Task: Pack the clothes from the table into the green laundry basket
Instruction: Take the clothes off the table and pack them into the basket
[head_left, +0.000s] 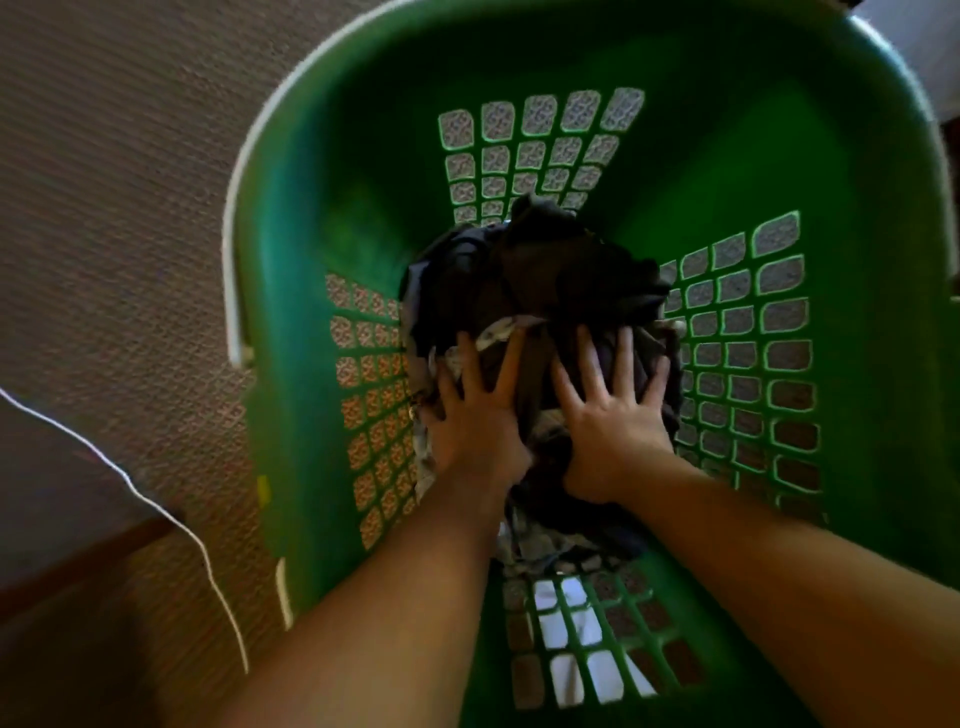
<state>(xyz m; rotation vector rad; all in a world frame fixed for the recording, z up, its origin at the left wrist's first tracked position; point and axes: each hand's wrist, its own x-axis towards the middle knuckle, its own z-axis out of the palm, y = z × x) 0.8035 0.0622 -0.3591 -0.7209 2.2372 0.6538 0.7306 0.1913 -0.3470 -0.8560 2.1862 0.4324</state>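
Both hands reach down into the basket, palms flat on the clothes heaped at its bottom. The left hand and right hand lie side by side, fingers spread wide and gripping nothing; they press on the near half of the heap. This looks like tamping the pile down, so that it sits low and leaves room above for more.

Beyond the fingertips the dark cloth bunches up into a peak toward the far wall. Under the left fingers a pale patterned piece shows through; below both wrists more crumpled cloth runs back toward the near wall.

The clothes are well inside the basket, far below its rim. The counter is not in view, so how much is left to pack cannot be told.

Outside the basket, to the left of the left hand, lies patterned carpet, with a thin white cord trailing across it, apart from the basket. Nothing stands between the hands and the pile; the basket's tall walls close round both forearms and are the only thing to clear on lifting out.
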